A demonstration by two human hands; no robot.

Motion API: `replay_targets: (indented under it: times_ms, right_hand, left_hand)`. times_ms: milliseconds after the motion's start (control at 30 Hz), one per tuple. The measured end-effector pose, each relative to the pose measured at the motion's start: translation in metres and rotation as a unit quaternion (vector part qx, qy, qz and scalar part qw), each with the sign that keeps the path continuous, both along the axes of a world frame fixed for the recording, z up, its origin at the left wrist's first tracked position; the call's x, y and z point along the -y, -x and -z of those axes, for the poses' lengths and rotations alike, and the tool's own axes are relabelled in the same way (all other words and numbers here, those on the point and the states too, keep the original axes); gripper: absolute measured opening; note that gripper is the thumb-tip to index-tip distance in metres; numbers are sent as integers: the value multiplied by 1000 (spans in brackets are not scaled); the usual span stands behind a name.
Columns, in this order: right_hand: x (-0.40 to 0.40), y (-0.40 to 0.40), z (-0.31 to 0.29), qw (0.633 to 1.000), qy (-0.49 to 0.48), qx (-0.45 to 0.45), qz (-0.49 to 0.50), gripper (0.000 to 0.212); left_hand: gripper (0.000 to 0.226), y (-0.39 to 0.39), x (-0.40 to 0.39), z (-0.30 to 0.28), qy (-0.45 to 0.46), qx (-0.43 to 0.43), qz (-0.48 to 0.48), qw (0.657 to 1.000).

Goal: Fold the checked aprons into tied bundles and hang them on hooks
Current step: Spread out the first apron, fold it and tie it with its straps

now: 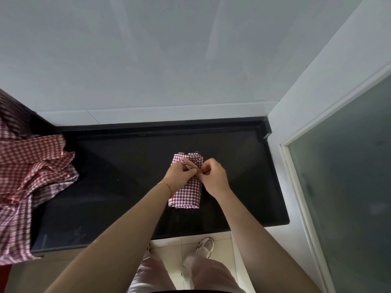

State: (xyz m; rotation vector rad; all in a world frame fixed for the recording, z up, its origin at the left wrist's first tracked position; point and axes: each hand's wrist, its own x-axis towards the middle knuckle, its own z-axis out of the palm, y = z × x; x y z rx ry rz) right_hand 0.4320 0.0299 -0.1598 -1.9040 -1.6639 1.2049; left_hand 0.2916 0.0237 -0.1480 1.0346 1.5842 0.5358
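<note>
Purple-checked apron bundle, folded narrow, pinched by both hands.

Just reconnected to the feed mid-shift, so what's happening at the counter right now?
A person stands at a black counter, working on a folded checked apron lying on it. Both hands meet over the bundle's middle: the left hand and right hand pinch what looks like its strap, apparently tying it. A loose heap of unfolded checked aprons waits at the counter's left end. No hooks are in view.
</note>
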Motion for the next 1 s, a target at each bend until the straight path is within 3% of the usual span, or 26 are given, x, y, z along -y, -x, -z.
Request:
replay_targets:
  times_ms: [233, 500, 700, 767, 833, 933, 1000]
  right_hand:
    - [0, 13, 6, 995, -47, 65, -57, 9]
    - [4, 12, 7, 991, -73, 97, -58, 13]
    - [11, 0, 15, 990, -6, 132, -51, 12]
    - [9, -8, 15, 996, 63, 62, -2, 8]
    - [9, -20, 12, 982, 156, -85, 66, 9]
    - [10, -39, 4, 916, 254, -289, 118, 17]
    - [11, -47, 1, 885, 283, -350, 122, 22]
  left_hand:
    - [16, 5, 6, 3, -9, 49, -19, 999]
    - [12, -3, 10, 4, -64, -21, -44, 997]
    - [14, -9, 10, 9, -95, -110, 43, 988]
    - [14, -9, 10, 9, -106, -131, 81, 982]
    - [12, -8, 9, 7, -105, -136, 92, 981]
    - [16, -7, 8, 4, -114, -169, 112, 973]
    - [11, -9, 9, 2, -131, -215, 150, 956]
